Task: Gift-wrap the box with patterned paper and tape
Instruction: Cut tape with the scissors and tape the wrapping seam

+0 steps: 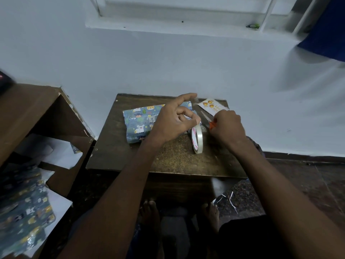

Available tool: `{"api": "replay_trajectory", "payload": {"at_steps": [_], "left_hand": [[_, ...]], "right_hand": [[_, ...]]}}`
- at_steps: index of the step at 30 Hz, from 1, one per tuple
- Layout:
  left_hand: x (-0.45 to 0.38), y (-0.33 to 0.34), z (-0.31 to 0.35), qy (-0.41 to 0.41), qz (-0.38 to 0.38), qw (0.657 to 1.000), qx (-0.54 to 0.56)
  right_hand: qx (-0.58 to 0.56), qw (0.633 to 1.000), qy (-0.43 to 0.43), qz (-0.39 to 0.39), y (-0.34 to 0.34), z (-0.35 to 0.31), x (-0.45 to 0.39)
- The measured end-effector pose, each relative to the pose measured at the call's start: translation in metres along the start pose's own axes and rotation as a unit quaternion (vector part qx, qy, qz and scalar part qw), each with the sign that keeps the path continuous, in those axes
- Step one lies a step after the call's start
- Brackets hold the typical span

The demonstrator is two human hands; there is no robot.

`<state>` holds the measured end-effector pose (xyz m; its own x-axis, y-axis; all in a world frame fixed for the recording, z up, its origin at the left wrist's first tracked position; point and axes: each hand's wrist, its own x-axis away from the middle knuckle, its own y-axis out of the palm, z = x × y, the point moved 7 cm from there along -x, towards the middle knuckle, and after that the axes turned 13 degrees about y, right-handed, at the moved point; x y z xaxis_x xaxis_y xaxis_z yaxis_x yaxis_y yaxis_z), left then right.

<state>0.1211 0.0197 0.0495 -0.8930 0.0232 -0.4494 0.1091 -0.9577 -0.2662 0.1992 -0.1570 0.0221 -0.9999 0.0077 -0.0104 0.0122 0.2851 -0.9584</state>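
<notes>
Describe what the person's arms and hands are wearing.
Nothing visible: the left hand and right hand are bare, with no gloves, rings, watch or bracelets. Both forearms are uncovered as far as the frame shows; no sleeves appear.

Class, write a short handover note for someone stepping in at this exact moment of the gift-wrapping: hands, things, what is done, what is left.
Left hand: pinches a strip of clear tape pulled up from the tape roll, which stands on edge on the small table.
Right hand: grips the orange-handled scissors, blades at the strip.
Wrapped box: lies on the table beside the roll, covered in patterned paper.
Done: paper is around the box.
Left: cut the strip, tape the paper down.
</notes>
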Motion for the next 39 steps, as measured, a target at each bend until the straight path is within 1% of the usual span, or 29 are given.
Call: {"api": "replay_trajectory", "payload": {"at_steps": [3, 6, 7, 10, 12, 13, 14, 15, 17, 19, 20, 21, 26, 29, 31, 36, 39], "left_hand": [[0.0, 0.001, -0.004, -0.004, 0.003, 1.0, 0.011], [-0.001, 0.001, -0.004, -0.008, 0.003, 1.0, 0.018], [-0.001, 0.0, -0.004, -0.013, 0.003, 1.0, 0.023], [-0.001, -0.001, -0.006, -0.025, 0.005, 0.999, 0.036], [0.0, -0.002, -0.007, -0.029, 0.005, 0.998, 0.047], [0.0, -0.002, -0.007, -0.029, 0.005, 0.998, 0.05], [0.001, -0.002, -0.008, -0.029, 0.003, 0.998, 0.051], [0.0, -0.001, -0.008, -0.028, 0.001, 0.998, 0.052], [0.0, 0.0, -0.007, -0.024, -0.001, 0.998, 0.056], [-0.001, -0.001, -0.007, -0.024, -0.001, 0.998, 0.064], [-0.001, -0.001, -0.007, -0.022, -0.002, 0.998, 0.066], [-0.002, -0.002, -0.006, -0.018, -0.003, 0.998, 0.064], [-0.002, -0.006, -0.001, 0.012, 0.011, 1.0, 0.016], [0.0, -0.008, -0.002, 0.011, 0.027, 0.999, 0.013], [0.002, -0.01, -0.004, -0.008, 0.048, 0.999, 0.021], [0.006, -0.012, -0.017, -0.112, 0.107, 0.983, 0.096], [0.007, -0.013, -0.023, -0.135, 0.111, 0.981, 0.079]], "right_hand": [[0.01, 1.0, -0.011, 0.006, 0.003, -0.01, 0.005], [0.002, 0.999, -0.021, 0.038, -0.007, -0.013, 0.011], [-0.024, 0.998, -0.022, 0.047, -0.011, -0.013, 0.01], [-0.155, 0.985, -0.035, 0.059, -0.023, -0.012, 0.005], [-0.207, 0.974, -0.073, 0.06, -0.029, -0.014, 0.004], [-0.221, 0.97, -0.092, 0.047, -0.029, -0.015, 0.004], [-0.246, 0.963, -0.108, 0.017, -0.029, -0.017, 0.006], [-0.283, 0.951, -0.118, -0.037, -0.027, -0.02, 0.008], [-0.362, 0.907, -0.123, -0.176, -0.02, -0.027, 0.015], [-0.401, 0.86, -0.123, -0.291, -0.011, -0.032, 0.022], [-0.406, 0.845, -0.129, -0.324, -0.007, -0.034, 0.025], [-0.403, 0.838, -0.135, -0.342, -0.003, -0.035, 0.027], [-0.387, 0.851, -0.119, -0.335, 0.002, -0.032, 0.026], [-0.4, 0.851, -0.111, -0.322, -0.001, -0.031, 0.028], [-0.409, 0.852, -0.114, -0.306, -0.004, -0.032, 0.03], [-0.41, 0.864, -0.118, -0.267, -0.014, -0.032, 0.029], [-0.4, 0.869, -0.126, -0.262, -0.014, -0.033, 0.03]]}}
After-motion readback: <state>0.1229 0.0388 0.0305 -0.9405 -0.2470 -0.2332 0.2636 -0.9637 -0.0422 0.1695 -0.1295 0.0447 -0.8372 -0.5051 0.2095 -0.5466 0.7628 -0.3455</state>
